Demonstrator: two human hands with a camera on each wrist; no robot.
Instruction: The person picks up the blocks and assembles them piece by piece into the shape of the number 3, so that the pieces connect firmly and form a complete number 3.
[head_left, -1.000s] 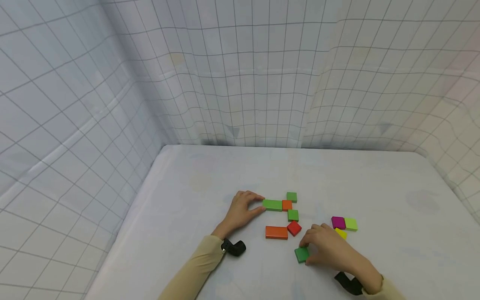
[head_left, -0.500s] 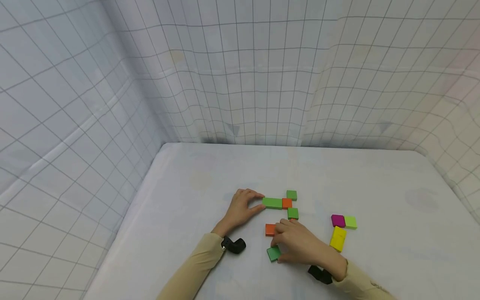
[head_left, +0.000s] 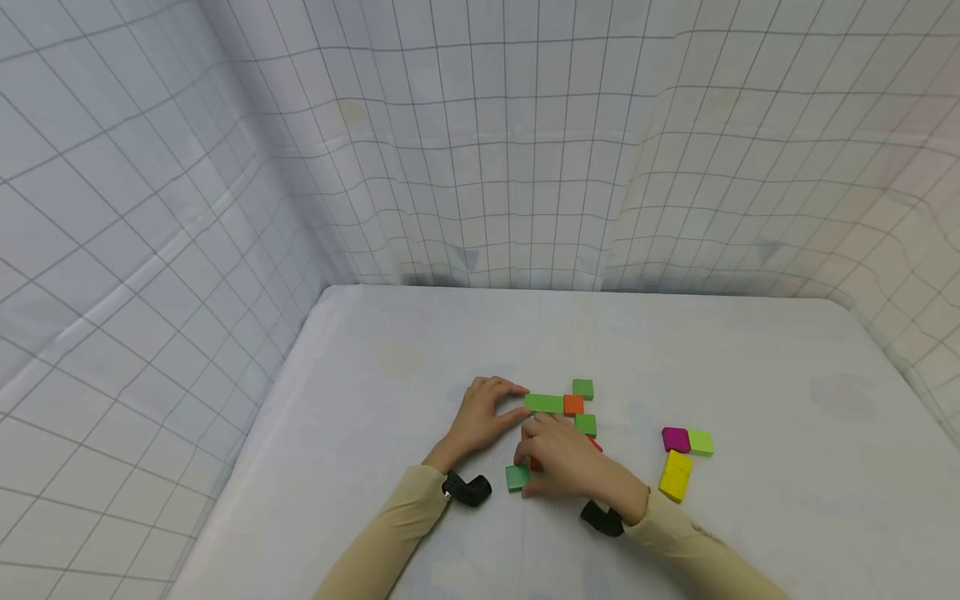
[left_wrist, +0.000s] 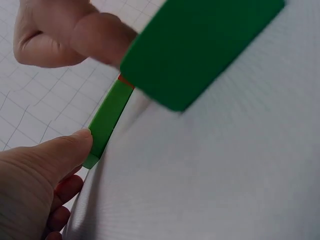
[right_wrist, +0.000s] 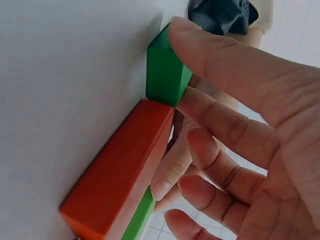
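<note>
My left hand pinches the left end of a long light green block between thumb and fingers. Its far end meets a small orange block, with green square blocks at that block's corners. My right hand holds a darker green square block by thumb and index finger. In the right wrist view, this green block stands at the end of a long orange block, seemingly touching it. From the head view, my right hand covers most of the orange block and part of a red block.
Off to the right on the white tabletop lie a magenta block, a lime block and a yellow piece. White gridded cloth hangs behind and at the sides.
My right hand has carried the green square block leftward, then slightly away from me, to the orange block's left end. It has uncovered the yellow piece. My left hand stays put.
</note>
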